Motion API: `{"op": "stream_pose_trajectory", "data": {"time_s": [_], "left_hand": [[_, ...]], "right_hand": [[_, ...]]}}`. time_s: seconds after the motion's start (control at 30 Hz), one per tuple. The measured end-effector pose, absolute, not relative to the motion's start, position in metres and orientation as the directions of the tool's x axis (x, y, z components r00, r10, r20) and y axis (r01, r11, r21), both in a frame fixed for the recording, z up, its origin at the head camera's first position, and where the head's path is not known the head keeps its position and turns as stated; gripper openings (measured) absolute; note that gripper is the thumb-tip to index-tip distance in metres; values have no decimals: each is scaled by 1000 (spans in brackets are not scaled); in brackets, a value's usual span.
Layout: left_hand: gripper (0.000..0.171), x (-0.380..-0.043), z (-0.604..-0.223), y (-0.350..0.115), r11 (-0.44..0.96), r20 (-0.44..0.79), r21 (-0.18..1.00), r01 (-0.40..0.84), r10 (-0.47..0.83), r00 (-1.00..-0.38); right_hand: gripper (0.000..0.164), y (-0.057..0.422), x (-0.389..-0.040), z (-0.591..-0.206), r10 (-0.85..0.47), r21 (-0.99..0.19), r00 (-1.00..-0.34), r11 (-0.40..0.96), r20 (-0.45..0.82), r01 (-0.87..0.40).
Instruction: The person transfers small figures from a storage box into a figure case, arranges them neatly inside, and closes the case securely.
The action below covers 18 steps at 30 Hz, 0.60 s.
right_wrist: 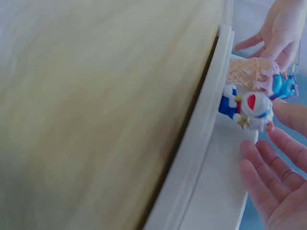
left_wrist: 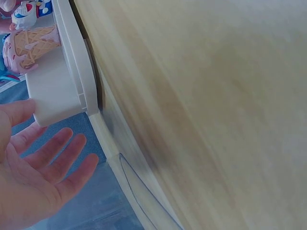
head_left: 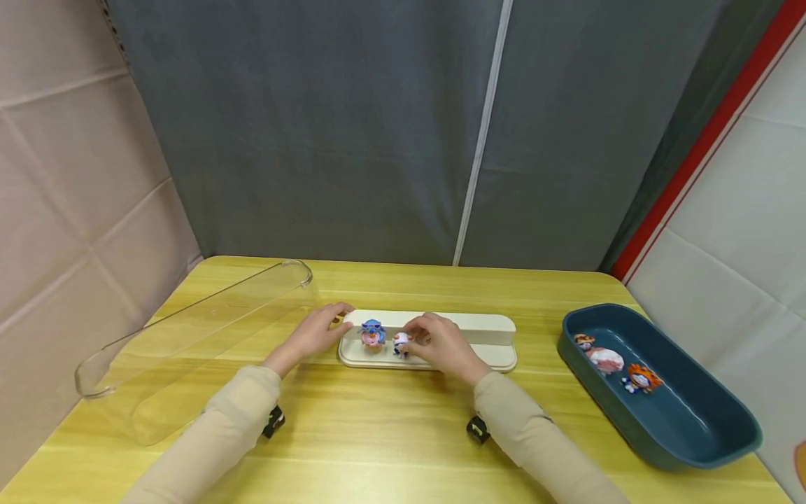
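Cream-white, the stepped display base [head_left: 469, 353] lay on the wood-grain bench [head_left: 378, 427] in the head view. On its lower step stood an ice-cream-cone figurine [head_left: 373, 337] with a blue top, and just beside it was a white-headed figurine [head_left: 401, 344], pinched between the thumb and index finger of the right hand [head_left: 446, 348]. The left hand [head_left: 317, 332] touched the base's left end. A clear cover [head_left: 208, 343] lay slantwise to the left; well apart on the right, a dark teal tray [head_left: 699, 409] held an orange-headed figurine [head_left: 641, 379] and other small items.

From the left wrist, the left hand's fingers were spread apart, the thumb against the base's corner.

From the right wrist, the right thumb and index finger closed on the white-headed figurine's head, the remaining fingers loosely extended. Its red mouth, blue body and small gold star showed; the waffle-patterned cone stood just behind, near the left hand.
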<state>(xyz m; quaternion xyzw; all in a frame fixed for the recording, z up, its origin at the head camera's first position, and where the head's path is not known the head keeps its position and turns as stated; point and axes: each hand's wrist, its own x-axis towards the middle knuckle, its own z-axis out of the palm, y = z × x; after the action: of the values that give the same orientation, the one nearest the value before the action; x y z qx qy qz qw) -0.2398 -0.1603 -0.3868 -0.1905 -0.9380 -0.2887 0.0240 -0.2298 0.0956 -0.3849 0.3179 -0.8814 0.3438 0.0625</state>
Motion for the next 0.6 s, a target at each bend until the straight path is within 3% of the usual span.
{"op": "stream_pose_trajectory", "data": {"time_s": [0.6], "left_hand": [[33,-240,-387,-161,761,153,531,373,347,-925]], "right_hand": [[23,155,-226,-355,-525,-491,-763,585,377,-645]]}}
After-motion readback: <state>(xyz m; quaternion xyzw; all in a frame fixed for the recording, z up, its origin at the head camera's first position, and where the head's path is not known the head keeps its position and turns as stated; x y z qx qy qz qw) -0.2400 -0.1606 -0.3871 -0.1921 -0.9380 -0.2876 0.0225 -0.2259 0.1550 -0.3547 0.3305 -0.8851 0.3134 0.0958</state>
